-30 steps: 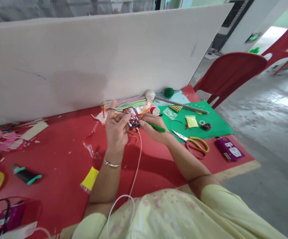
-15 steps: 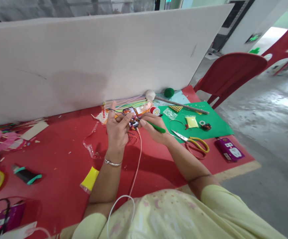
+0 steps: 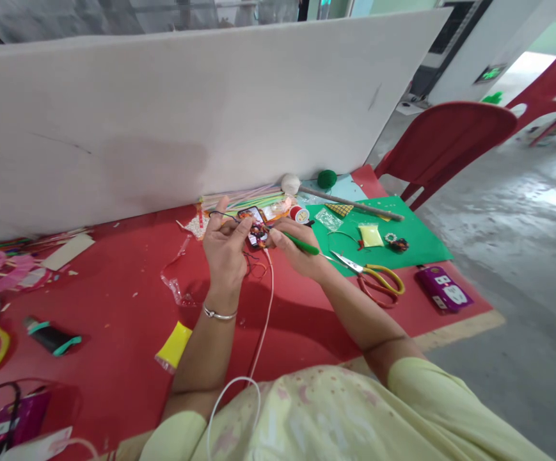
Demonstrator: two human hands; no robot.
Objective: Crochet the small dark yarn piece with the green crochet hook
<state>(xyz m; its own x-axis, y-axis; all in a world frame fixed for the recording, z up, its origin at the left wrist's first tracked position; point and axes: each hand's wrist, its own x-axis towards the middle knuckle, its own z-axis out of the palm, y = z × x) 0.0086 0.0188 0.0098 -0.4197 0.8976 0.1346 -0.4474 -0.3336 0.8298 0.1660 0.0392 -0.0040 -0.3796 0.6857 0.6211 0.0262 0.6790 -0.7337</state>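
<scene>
My left hand (image 3: pixel 224 250) pinches a small dark crochet piece (image 3: pixel 259 232) between thumb and fingers. Dark yarn (image 3: pixel 221 213) runs over its raised index finger. In my right hand (image 3: pixel 294 250) is a crochet hook with a green handle (image 3: pixel 306 246), its tip reaching the piece, though the exact stitch is too small to make out. Behind the work lies a phone (image 3: pixel 251 214), partly covered by the fingers and yarn, with a white cable (image 3: pixel 272 275) leading from it towards my body. Loose dark yarn hangs below the left fingers.
Yellow-handled scissors (image 3: pixel 378 282) lie right of my right wrist, by a green sheet (image 3: pixel 421 246) and a purple box (image 3: pixel 443 288). A yellow packet (image 3: pixel 174 344) touches my left forearm. A white board (image 3: pixel 153 121) stands along the back, and a red chair (image 3: pixel 450 144) at right.
My left hand has shifted and tilted very slightly, and the crochet piece has turned a little against the hook. My right hand stays almost in place.
</scene>
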